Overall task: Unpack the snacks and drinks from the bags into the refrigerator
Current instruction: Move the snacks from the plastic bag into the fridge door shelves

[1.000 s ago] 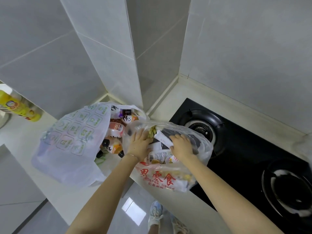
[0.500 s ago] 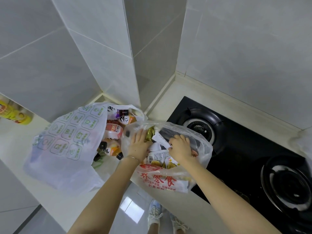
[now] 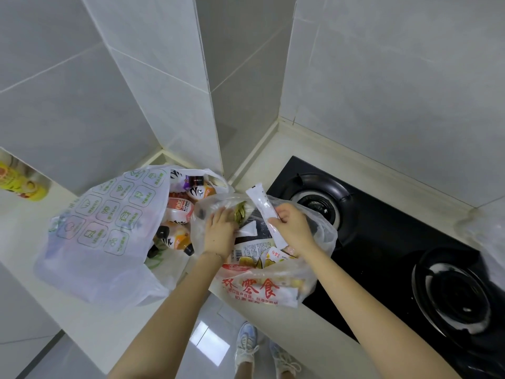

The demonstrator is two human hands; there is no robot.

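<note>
The right hand [image 3: 291, 229] is pinching a long white packet [image 3: 263, 212] above the snack bag [image 3: 262, 285], its long axis running up-left from the fingers, while the left hand [image 3: 218, 233] is pressing flat inside

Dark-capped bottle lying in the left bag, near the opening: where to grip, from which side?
Probably grip the bottle around its orange body, not the cap. It lies on its side with the cap toward the bag mouth, so come in from above through the opening of the left bag, with the left hand, which is nearer.
</note>
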